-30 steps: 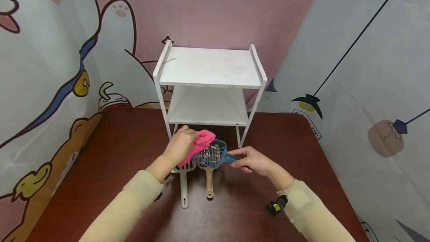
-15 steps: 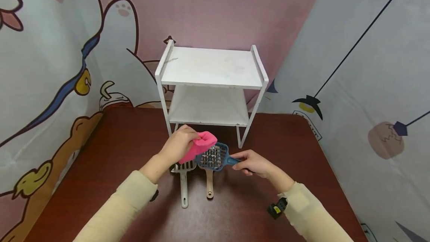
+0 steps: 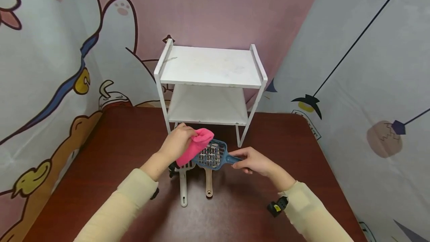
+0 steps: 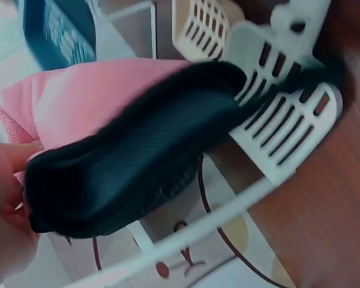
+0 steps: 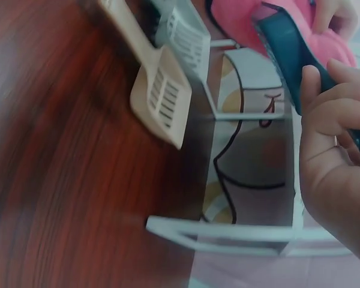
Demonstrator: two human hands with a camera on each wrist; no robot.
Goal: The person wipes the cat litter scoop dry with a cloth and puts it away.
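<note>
My left hand (image 3: 174, 143) pinches a bunched pink cloth (image 3: 196, 145). In the left wrist view a dark, curved, ridged piece (image 4: 138, 150) runs across the front of the cloth from near my fingers; its kind is unclear. My right hand (image 3: 253, 161) grips the handle of a blue slotted scoop (image 3: 211, 155), held out to the left. The cloth overlaps the scoop's left edge in the head view. Below them, a pale grey slotted scoop (image 3: 183, 186) and a beige slotted scoop (image 3: 209, 182) lie on the table, handles toward me, their heads partly covered.
A white two-tier rack (image 3: 208, 66) stands at the back of the reddish-brown table (image 3: 285, 133), just beyond my hands. Cartoon-printed fabric walls (image 3: 215, 10) rise behind and at both sides. Cameras are strapped to my wrists, the right one (image 3: 277, 206) plainly seen.
My left hand has drawn slightly left and up with the cloth, and more of the blue scoop's face shows. My right hand keeps its hold, with barely any shift.
</note>
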